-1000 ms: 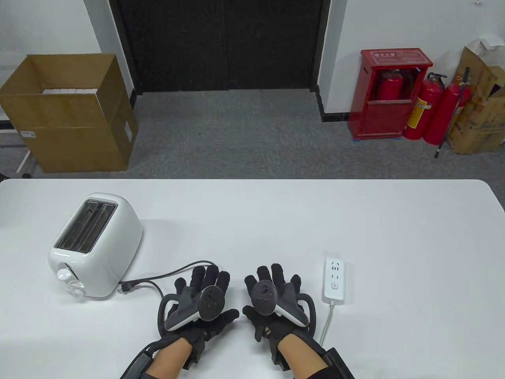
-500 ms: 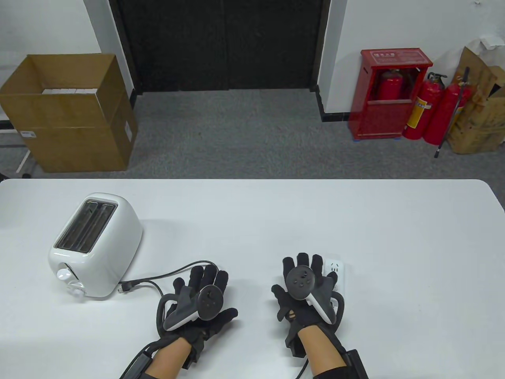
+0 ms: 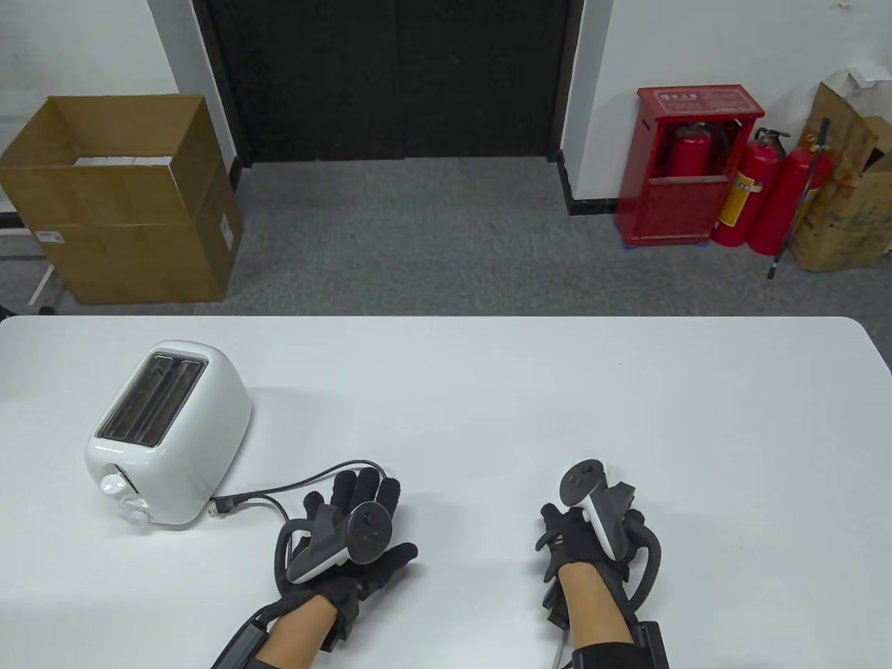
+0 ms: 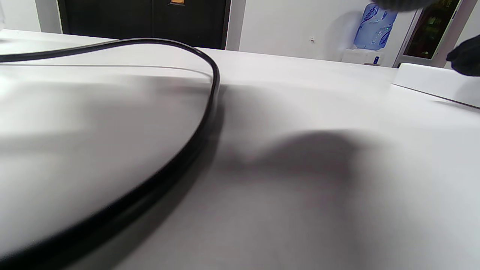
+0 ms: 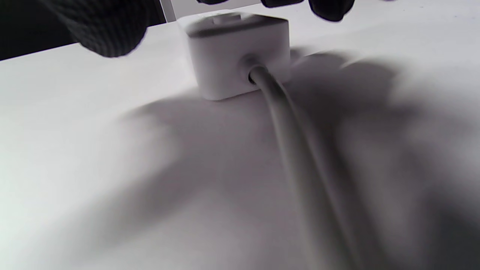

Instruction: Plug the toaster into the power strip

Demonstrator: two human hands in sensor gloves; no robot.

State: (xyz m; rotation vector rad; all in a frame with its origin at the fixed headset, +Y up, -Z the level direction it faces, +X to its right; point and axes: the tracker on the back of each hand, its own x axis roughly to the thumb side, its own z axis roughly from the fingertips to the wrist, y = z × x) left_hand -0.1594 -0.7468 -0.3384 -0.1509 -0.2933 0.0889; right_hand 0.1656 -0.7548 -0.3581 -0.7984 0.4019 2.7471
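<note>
- A brown cardboard box [image 3: 122, 198] stands open on the grey carpet beyond the table; pale flat items lie inside it; a red metal cabinet [image 3: 686, 167] holds 1 red extinguisher.
- The toaster [image 3: 167, 432] is glossy white and rounded, with 2 dark slots, at the table's [image 3: 488, 390] left; its black cord [image 3: 306, 481] curves to a plug [image 3: 221, 506] lying loose just beside it.
- The left hand [image 3: 355, 536] rests flat, fingers spread, near the cord.
- The right hand [image 3: 585, 529] hangs over the boxy white power strip [image 5: 238, 52]; fingertips [image 5: 330, 9] above it; whether they touch it cannot be told; a thick grey cable [image 5: 296, 150] leaves its end.
</note>
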